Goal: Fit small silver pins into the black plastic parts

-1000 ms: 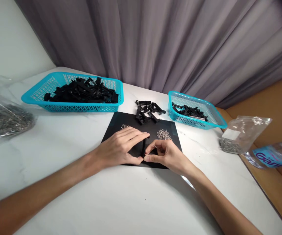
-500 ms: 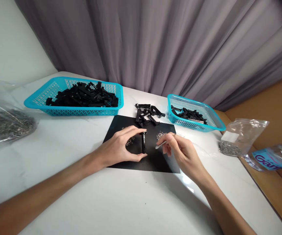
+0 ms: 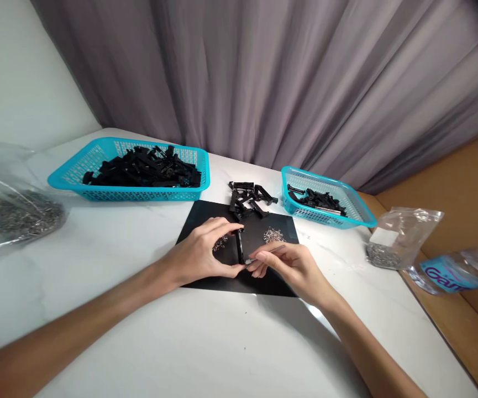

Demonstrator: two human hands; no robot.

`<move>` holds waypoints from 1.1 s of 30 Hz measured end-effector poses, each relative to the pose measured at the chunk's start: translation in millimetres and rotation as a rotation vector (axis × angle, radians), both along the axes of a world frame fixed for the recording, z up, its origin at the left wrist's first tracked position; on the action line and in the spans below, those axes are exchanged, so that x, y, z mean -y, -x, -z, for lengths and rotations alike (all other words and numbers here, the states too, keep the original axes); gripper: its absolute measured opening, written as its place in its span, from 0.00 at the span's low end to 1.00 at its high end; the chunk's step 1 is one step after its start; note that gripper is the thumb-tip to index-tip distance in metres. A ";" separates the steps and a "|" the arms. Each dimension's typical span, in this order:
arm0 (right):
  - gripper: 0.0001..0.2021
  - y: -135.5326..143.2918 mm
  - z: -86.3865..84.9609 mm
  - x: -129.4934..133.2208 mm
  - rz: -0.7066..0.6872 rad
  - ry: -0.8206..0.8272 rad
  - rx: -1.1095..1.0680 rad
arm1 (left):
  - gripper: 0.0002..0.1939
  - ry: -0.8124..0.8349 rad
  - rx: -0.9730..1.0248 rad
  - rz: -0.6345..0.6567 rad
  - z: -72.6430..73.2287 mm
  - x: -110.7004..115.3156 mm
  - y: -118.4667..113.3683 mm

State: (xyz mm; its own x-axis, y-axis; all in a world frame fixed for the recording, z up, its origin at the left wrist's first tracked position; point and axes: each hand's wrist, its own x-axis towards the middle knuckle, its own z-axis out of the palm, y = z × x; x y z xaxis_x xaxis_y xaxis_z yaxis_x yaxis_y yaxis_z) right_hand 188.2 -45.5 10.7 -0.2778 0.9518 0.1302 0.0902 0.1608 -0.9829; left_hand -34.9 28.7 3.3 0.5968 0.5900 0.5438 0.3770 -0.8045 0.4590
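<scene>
Your left hand pinches a slim black part between thumb and forefinger, standing it on the black mat at the table's middle. Your right hand is closed on a thin metal pin, its tip right at the part's lower end; whether it has gone in, you cannot tell. Small heaps of pins lie on the mat to either side. Loose black parts wait at the mat's far edge, and the left basket is heaped while the right basket holds only a few, so the work looks far from finished.
</scene>
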 end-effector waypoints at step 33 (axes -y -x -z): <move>0.13 -92.7 1.3 -54.4 1.026 -0.798 0.972 | 0.19 -0.005 -0.173 -0.251 0.5 -23.9 8.3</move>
State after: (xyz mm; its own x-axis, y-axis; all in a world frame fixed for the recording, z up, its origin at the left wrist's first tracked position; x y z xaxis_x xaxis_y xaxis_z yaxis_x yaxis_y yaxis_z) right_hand 280.8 9.0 9.4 0.1295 0.5587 0.8192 0.9792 0.0582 -0.1944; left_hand -43.2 52.6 2.7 0.5166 0.7285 0.4499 0.6364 -0.6782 0.3673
